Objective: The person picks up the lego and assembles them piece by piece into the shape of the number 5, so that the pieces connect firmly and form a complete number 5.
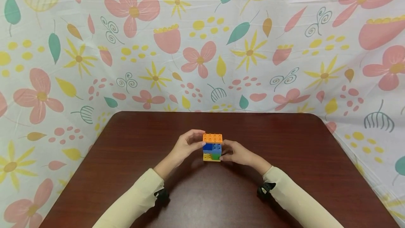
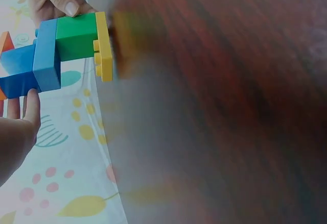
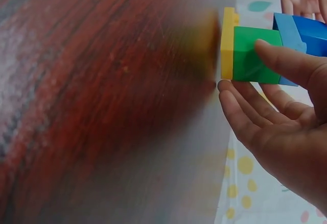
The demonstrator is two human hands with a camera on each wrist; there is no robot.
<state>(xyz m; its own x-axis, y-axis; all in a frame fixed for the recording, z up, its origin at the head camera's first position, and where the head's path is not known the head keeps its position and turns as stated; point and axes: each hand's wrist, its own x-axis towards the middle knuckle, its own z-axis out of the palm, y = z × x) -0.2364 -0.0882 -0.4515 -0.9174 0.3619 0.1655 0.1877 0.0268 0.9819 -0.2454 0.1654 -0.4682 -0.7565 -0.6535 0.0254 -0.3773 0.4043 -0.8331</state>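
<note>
Between both hands stands a stack of toy building blocks: a yellow studded plate [image 1: 207,157] at the bottom, a green block [image 2: 76,36] on it, a light blue brick [image 2: 47,55] above, then a dark blue block [image 1: 207,146], topped by an orange studded plate [image 1: 212,138]. My left hand [image 1: 186,143] grips the stack's upper left side, thumb near where the orange plate meets the dark blue block. On the lower right, my right hand [image 1: 238,153] holds the green block, its thumb [image 3: 286,60] pressed on the green face and the other fingers behind.
The dark reddish-brown wooden table [image 1: 202,192] spreads around the hands, its surface glossy. Behind its far edge hangs a white cloth [image 1: 202,90] printed with flowers and leaves. Black wrist straps [image 1: 162,194] sit below both light sleeves [image 1: 136,196].
</note>
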